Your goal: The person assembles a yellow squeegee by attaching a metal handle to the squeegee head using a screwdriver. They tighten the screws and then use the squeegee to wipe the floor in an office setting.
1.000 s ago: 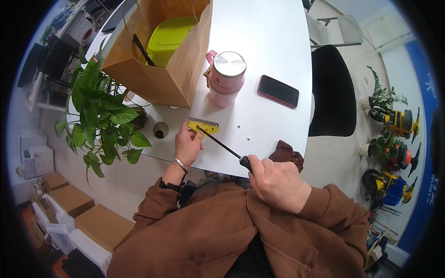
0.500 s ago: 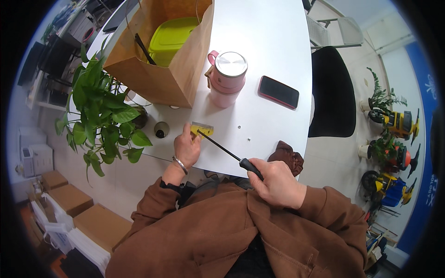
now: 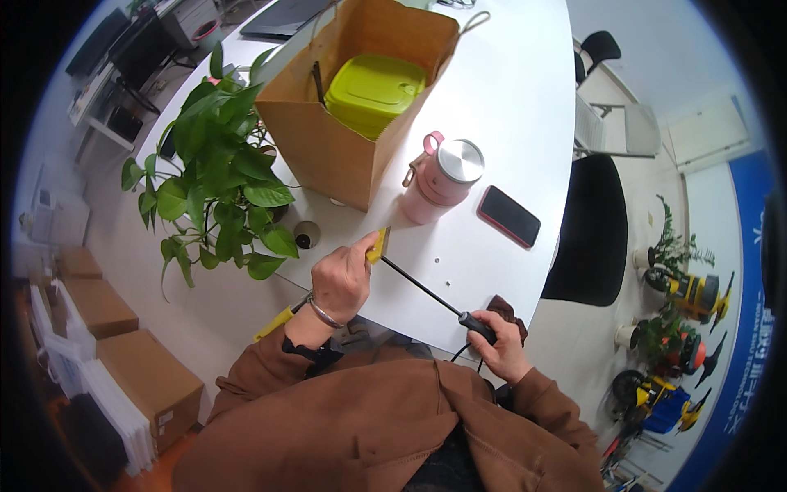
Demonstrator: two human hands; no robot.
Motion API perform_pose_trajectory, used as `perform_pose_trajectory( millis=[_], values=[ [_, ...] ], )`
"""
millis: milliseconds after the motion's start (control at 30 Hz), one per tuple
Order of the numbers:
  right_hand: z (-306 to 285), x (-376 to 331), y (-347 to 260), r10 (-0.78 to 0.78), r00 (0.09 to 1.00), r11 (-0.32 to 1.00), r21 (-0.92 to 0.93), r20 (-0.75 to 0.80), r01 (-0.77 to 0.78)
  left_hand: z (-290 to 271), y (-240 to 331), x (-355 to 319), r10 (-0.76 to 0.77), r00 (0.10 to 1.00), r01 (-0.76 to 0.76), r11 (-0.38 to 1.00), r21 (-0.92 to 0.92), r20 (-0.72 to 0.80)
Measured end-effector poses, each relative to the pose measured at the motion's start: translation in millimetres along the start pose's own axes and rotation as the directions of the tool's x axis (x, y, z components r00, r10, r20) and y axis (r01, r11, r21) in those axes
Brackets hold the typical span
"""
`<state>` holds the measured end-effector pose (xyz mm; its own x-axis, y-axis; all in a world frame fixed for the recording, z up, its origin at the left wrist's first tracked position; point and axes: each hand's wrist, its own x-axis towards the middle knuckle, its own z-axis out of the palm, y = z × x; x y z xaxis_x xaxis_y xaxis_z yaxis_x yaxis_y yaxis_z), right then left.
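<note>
Left hand [image 3: 343, 281] pinches the small yellow block [image 3: 378, 244], light and stiff; right hand [image 3: 502, 348], at 4 o'clock, grips the thin rod's [image 3: 418, 286] black handle [image 3: 476, 325].

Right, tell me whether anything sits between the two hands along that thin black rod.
Nothing visible does. The left hand pinches the small yellow piece at one end of the thin black rod, and the right hand holds the black handle at the other. The rod crosses only bare white table.
</note>
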<state>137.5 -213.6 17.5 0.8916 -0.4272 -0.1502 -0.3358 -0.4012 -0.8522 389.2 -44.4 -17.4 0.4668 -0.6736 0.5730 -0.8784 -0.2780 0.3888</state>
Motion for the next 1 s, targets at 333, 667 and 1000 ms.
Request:
perform_pose_trajectory(
  millis=[333,667,1000],
  values=[
    [5.3,-4.7,11.9,-0.063,0.998,0.998,-0.021,-0.027,0.062,-21.7,10.1,2.7,0.057,0.994,-0.054,0.998,0.039,-0.097],
    [3.8,-13.8,11.0,-0.010,0.999,1.000,-0.006,-0.030,0.010,-31.4,18.0,7.9,0.086,0.986,-0.081,0.996,0.040,-0.141],
    [5.7,-17.5,12.9,-0.039,0.998,0.999,0.001,-0.052,0.040,-35.6,23.1,7.8,0.064,0.995,-0.062,0.998,0.022,-0.079]
  ],
)
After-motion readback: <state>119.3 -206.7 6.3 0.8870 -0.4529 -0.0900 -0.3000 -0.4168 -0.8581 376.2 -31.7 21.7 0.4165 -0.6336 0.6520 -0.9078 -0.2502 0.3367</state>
